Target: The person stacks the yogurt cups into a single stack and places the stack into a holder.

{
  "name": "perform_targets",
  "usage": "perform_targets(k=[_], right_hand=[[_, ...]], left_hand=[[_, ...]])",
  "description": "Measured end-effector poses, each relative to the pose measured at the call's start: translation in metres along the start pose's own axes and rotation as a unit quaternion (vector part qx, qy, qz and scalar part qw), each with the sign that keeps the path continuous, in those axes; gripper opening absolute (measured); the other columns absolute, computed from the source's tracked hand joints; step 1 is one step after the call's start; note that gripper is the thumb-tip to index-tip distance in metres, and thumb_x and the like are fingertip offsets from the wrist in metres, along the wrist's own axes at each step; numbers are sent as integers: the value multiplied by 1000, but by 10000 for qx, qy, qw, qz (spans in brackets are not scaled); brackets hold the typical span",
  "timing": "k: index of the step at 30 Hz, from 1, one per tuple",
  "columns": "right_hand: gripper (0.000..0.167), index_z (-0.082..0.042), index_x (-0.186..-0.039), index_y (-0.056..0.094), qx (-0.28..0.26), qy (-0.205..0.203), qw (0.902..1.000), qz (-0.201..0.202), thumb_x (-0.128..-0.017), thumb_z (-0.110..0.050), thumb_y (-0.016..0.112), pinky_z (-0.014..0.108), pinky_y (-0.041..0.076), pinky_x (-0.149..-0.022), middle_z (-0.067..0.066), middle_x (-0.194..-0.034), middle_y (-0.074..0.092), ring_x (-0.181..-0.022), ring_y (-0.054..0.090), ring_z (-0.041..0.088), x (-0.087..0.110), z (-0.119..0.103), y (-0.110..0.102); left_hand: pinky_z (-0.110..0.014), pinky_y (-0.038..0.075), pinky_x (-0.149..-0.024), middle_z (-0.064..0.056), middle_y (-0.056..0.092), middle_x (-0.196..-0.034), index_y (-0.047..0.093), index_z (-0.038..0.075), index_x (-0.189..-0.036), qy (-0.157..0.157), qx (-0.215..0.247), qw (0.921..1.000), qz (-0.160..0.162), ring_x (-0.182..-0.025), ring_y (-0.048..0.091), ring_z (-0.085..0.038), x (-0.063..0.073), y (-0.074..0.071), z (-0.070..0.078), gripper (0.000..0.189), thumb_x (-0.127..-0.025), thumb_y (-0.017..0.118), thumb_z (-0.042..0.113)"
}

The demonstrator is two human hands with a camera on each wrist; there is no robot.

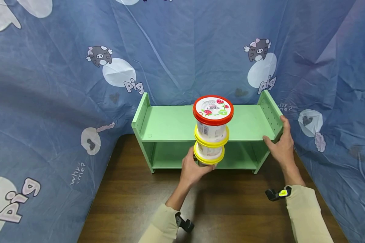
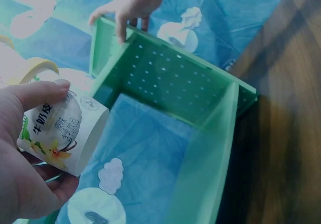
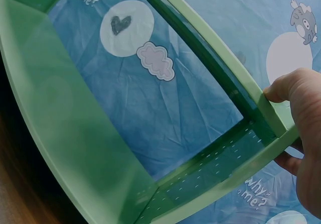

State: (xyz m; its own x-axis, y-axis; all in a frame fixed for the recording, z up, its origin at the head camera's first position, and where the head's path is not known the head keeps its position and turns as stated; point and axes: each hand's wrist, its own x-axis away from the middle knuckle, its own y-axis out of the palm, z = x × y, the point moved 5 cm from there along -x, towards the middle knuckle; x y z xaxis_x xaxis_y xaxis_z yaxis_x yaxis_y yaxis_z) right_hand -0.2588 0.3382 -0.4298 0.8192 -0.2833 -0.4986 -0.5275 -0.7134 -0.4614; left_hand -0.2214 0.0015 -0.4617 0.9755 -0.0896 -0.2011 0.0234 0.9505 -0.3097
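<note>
In the head view, three paper tubs stand in a stack: a red-lidded one with strawberry print on top, then a yellow-lidded tub, then another yellow-lidded tub at the bottom. My left hand grips the bottom tub, thumb across its printed side, and the stack overlaps the middle of a light green two-tier shelf. At the shelf's right end, my right hand holds the corner where the side panel meets the upper board, thumb on the board's front edge and fingers outside the panel.
The shelf stands on a dark brown wood-look surface. Blue cloth printed with cartoon pigs hangs behind it and along both sides. Raised end panels flank the upper board, and a lower board lies beneath it.
</note>
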Motion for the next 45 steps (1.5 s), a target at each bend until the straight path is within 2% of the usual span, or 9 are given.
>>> perform_targets(k=[10,19,38,45], right_hand=[[93,-26,-157,25,-24,-27,10000,-1,-81,-7,75,68,31,-109,16,-163,32,-144,36,46,-1,2,0],[94,-27,-157,25,35,45,10000,1,-81,-8,76,68,32,-106,19,-162,33,-141,38,49,-2,4,-1],[94,-25,-157,25,8,33,10000,-4,-80,-7,75,68,32,-106,19,-162,33,-141,38,48,0,1,0],[93,-25,-157,25,24,33,10000,15,-80,-7,75,68,32,-106,19,-162,33,-141,38,49,0,1,0]], left_hand=[[-41,52,-91,-4,66,-123,51,14,-137,-68,61,10000,-9,-108,61,-21,-5,-4,15,79,-69,89,28],[-47,53,-94,-7,65,-124,52,13,-135,-68,92,9999,62,-112,62,-25,-14,-8,25,77,-69,88,27],[-44,53,-93,-8,65,-124,51,13,-137,-319,18,9994,112,-112,62,-26,-24,-9,32,80,-68,89,26],[-44,54,-94,-6,64,-126,50,14,-138,-179,104,9998,70,-114,61,-25,-26,-12,39,79,-70,88,27]])
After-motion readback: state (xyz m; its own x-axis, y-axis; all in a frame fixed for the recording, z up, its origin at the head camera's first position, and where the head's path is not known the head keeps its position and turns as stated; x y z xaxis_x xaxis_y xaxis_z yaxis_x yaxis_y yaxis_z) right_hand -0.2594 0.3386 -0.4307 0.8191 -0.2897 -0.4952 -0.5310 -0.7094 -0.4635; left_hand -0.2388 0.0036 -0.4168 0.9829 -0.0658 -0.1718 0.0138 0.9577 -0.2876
